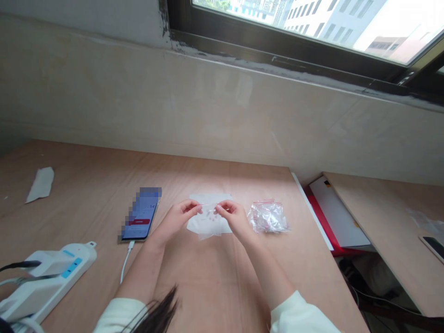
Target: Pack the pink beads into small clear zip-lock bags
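**Thin strand (209,205) pinched above white sheet (206,226) on plywood desk (208,277)**

From my remote station, looking through the head-worn camera, I see the left hand (178,219) and right hand (236,218) raised just over the far half of the white sheet. Each grip is closed, thumb against fingers, and the two grips stand just apart, with the thin strand running between them. It is too fine for me to make out its material from here. The strand hangs directly above the sheet and does not appear to touch it.

Just right of the sheet lies a clear zip bag (268,217) with a red seal, crumpled and holding something I cannot identify. Just left of the sheet, beyond the left hand, a smartphone (140,222) lies with its lit screen pixelated, a white charging cable (126,263) running from its lower end. Well left of the sheet sit a white power strip (48,277), with cords plugged in, and a folded scrap of pale paper (40,185). Well right of the sheet, past the desk's edge, a red-and-white folder (333,212) stands tilted. Beyond the sheet rises a beige wall (208,106), topped by a dark-framed window (312,27) showing apartment blocks.
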### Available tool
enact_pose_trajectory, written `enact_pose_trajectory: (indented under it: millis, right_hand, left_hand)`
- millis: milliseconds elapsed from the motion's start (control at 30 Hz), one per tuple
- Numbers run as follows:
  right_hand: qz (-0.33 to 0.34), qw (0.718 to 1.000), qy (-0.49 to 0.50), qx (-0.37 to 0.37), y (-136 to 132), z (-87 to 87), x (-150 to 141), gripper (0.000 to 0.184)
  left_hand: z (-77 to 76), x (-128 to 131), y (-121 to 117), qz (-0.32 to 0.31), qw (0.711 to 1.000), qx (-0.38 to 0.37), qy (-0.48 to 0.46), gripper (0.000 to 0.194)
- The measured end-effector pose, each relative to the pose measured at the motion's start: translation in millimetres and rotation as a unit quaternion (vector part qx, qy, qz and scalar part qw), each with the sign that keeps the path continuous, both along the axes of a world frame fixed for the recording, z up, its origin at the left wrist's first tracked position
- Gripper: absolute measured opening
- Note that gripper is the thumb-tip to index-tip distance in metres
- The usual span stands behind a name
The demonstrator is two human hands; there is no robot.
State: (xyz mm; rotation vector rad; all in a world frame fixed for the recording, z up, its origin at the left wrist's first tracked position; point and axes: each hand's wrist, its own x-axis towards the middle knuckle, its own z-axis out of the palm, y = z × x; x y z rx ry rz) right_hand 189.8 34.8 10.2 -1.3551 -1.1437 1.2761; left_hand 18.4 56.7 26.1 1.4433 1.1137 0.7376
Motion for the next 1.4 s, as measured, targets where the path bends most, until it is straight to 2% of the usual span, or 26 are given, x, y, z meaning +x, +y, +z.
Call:
enact_pose_trajectory:
  millis: [167, 367, 567, 700, 867, 1000, 1133, 1300, 1400]
  right_hand:
    - [0.003, 0.999, 0.01, -0.041, -8, -4.8, 0, 0.014]
    - [0.017, 1.0, -0.003, -0.01, -9, -7.0, -4, 0.016]
    - [0.012, 1.0, 0.006, -0.014, 0, -3.7, -9, 0.012]
    - [0.036, 0.999, -0.008, -0.005, 0, -3.8, -14, 0.015]
    - [0.015, 1.0, -0.021, 0.0, -6, -5.5, -15, 0.017]
    - [-0.009, 1.0, -0.013, -0.02, -11, -4.7, -14, 0.015]
    - [0.003, 0.999, 0.002, -0.042, -15, -6.5, -12, 0.015]
    - [-0.006, 0.998, 0.044, -0.042, -11, -7.8, -6, 0.019]
    - [-0.002, 0.998, 0.046, -0.035, -4, -6.1, -4, 0.021]
  left_hand:
    - [-4.9, -5, -6, -0.018, 0.999, 0.008, 0.035, 0.02]
    - [-2.8, -2, -7, -0.003, 0.999, 0.031, 0.043, 0.019]
    - [4.2, 2, -5, -0.061, 0.997, 0.03, 0.022, 0.021]
    - [2.4, 6, -3, -0.067, 0.995, 0.059, 0.041, 0.024]
    - [-4.3, 8, -6, -0.077, 0.993, 0.071, 0.051, 0.026]
    - [-7.9, 2, -11, -0.046, 0.997, 0.032, 0.05, 0.025]
    - [-9.5, -2, -13, -0.007, 0.998, 0.016, 0.054, 0.025]
    - [-7.7, -2, -9, -0.041, 0.999, 0.003, 0.029, 0.026]
    - [-6.7, -1, -6, -0.03, 0.999, 0.018, 0.037, 0.024]
